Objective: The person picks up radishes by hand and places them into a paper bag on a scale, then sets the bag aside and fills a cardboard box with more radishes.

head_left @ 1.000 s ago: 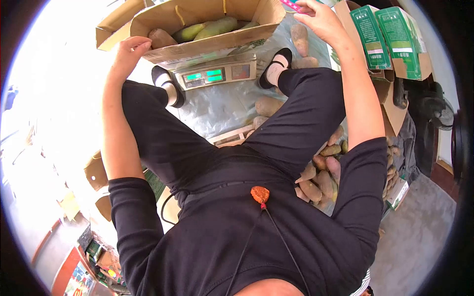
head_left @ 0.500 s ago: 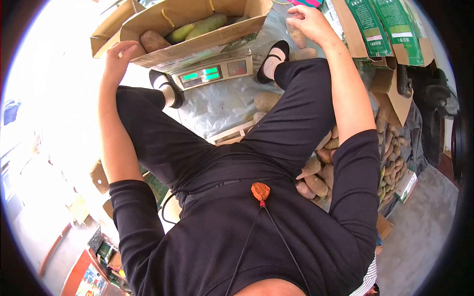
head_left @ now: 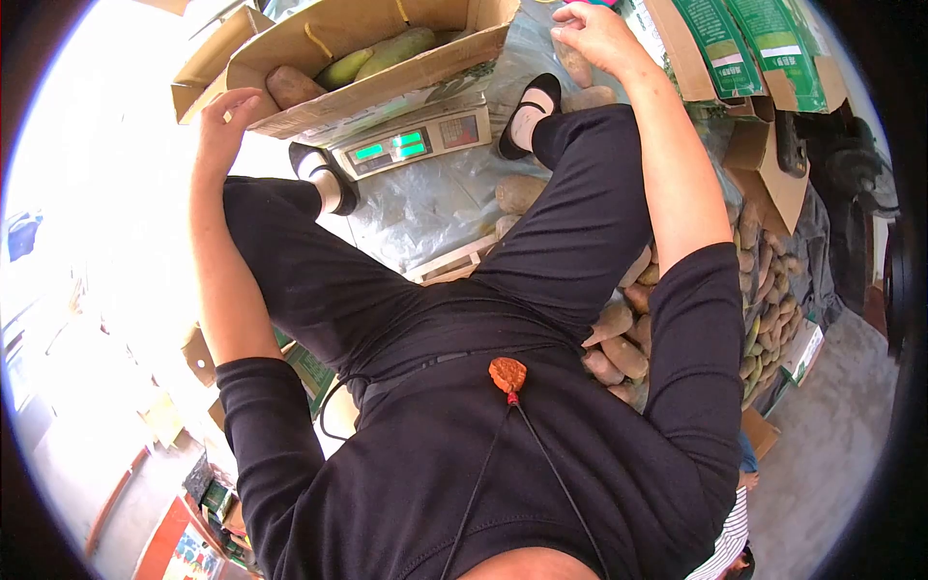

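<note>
An open cardboard box (head_left: 387, 89) stands on a digital scale (head_left: 416, 141) with lit green displays. Inside it lie a brownish root vegetable (head_left: 292, 86) and green ones (head_left: 396, 52). My left hand (head_left: 228, 116) is at the box's near left corner, fingers loosely bent; whether it touches the cardboard I cannot tell. To the right of the box, my right hand (head_left: 592, 34) is over a pinkish-brown root vegetable (head_left: 572, 64), its fingertips beside the upper end; a firm grip is not visible.
Many root vegetables (head_left: 619, 356) are heaped beside and behind my right leg. Green cartons (head_left: 710, 43) stand at the upper right, near a brown box (head_left: 768, 174). Plastic sheeting (head_left: 416, 208) covers the floor between my feet. Part of another person in a striped top (head_left: 732, 541) shows at lower right.
My right hand has shifted slightly left and up. My left hand is a little lower, its fingers still bent. The box and scale appear slightly higher and further left in view.
</note>
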`<state>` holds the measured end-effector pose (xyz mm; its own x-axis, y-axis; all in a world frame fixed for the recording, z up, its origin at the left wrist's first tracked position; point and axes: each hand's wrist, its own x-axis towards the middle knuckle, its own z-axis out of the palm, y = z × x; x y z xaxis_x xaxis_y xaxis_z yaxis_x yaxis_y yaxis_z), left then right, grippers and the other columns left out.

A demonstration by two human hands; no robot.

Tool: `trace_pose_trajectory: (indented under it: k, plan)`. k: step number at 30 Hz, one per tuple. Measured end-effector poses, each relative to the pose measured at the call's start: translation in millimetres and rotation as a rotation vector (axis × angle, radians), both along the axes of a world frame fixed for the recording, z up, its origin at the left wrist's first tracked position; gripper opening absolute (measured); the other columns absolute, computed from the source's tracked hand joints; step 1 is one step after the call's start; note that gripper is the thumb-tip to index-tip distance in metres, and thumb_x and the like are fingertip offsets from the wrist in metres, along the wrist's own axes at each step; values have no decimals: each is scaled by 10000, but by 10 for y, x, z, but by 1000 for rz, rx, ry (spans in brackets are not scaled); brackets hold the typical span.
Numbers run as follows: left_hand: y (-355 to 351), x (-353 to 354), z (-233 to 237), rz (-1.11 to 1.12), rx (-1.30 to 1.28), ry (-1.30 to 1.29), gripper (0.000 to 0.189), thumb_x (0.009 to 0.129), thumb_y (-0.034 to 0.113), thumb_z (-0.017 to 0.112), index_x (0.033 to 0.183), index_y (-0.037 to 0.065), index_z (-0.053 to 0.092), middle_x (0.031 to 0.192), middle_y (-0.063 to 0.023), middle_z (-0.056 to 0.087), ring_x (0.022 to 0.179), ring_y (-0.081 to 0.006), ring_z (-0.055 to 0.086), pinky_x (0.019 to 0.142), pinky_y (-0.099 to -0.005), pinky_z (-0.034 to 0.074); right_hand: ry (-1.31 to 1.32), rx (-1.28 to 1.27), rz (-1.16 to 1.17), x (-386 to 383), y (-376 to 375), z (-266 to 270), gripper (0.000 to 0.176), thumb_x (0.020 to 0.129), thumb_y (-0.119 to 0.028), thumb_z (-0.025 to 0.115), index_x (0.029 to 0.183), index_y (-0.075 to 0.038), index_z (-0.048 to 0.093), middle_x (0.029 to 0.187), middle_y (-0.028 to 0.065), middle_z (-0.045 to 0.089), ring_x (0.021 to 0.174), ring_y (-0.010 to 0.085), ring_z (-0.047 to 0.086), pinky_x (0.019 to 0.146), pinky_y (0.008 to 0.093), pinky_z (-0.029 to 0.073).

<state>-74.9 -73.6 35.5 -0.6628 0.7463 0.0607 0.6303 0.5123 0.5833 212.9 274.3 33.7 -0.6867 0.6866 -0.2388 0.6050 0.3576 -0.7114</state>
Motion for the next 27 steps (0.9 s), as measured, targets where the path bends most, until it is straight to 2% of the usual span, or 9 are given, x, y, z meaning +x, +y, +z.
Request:
trace_pose_trajectory:
  k: [2,8,11,18,20,21,24,26,27]
  plan:
    - [-5,-18,-18,-5,17,9,213,814,162,593,959,22,662,905,-104,633,871,-175,565,807,-311,431,-9,157,99,-2,69,-77,288,729,-133,649,991,-19,609,783,121,645,680,224,627,608,333,491]
    - [4,-24,-25,-9,17,20,215,814,165,597,962,24,663,903,-99,636,871,-174,566,812,-307,429,-21,268,128,3,73,-76,287,724,-156,647,984,-37,620,768,119,649,700,228,632,640,340,491]
    - [3,-41,-49,-10,8,38,211,838,177,593,978,38,667,890,-79,641,856,-150,566,772,-288,441,-52,258,116,11,50,-29,289,724,-169,645,982,-41,623,769,118,650,709,232,633,642,342,490]
    - [26,5,3,6,2,-8,223,820,171,593,972,22,660,903,-89,638,889,-163,564,811,-298,428,-68,91,25,26,-35,59,292,718,-171,649,979,-42,624,795,133,647,742,259,629,668,349,489]
    - [30,-17,-8,-6,10,19,231,822,166,589,989,20,653,903,-93,640,890,-160,567,814,-290,430,12,345,89,19,27,-82,278,724,-161,644,972,-37,626,784,138,640,761,278,623,677,362,492]
    - [32,-26,-19,-11,15,24,231,822,166,589,989,20,653,903,-93,640,890,-160,567,814,-290,430,16,350,83,19,38,-71,278,724,-161,644,972,-37,626,784,138,640,761,278,623,677,362,492]
    - [17,-61,-56,13,48,8,244,821,144,584,1029,28,638,935,-99,636,907,-160,566,823,-288,432,-26,248,104,1,105,-117,360,709,-157,654,1047,-50,592,915,163,626,884,304,595,763,373,473]
    - [-3,-118,-92,56,101,0,267,816,122,582,1065,34,621,974,-103,627,932,-165,562,836,-296,432,-6,228,179,-26,257,-327,343,779,-203,642,1080,-45,593,920,124,637,881,206,605,774,320,471]
    - [-5,-144,-97,61,129,13,291,802,108,595,1084,36,607,985,-107,619,954,-174,556,844,-311,434,6,240,187,-22,249,-316,336,776,-198,646,1067,-37,596,901,120,638,844,206,608,747,325,475]
